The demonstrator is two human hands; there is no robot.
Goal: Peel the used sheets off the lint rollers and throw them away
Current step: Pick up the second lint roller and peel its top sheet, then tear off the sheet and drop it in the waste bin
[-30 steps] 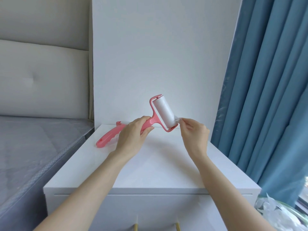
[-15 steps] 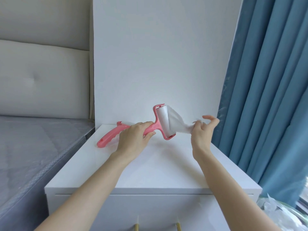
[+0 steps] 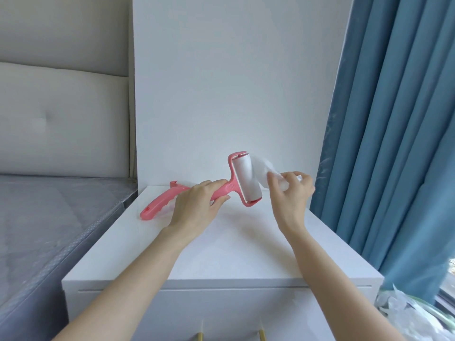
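Observation:
My left hand (image 3: 197, 205) grips the handle of a pink lint roller (image 3: 245, 180), holding its white roll up above the white cabinet top (image 3: 221, 242). A used white sheet (image 3: 264, 173) is partly peeled from the roll and stretches to the right. My right hand (image 3: 290, 190) pinches the sheet's free, crumpled end. A second pink lint roller (image 3: 157, 205) lies on the cabinet top behind my left hand; only its handle shows, its roll hidden.
A bin lined with a clear bag (image 3: 416, 313) holding crumpled white sheets stands at the lower right, beside the cabinet. Blue curtains (image 3: 394, 119) hang on the right. A grey mattress (image 3: 49, 230) and padded headboard lie to the left.
My right hand took the sheet's edge at the roll's lower end and pulled it out to the right; now the hand has come back closer to the roll, bunching the peeled sheet. The roller tilted more upright.

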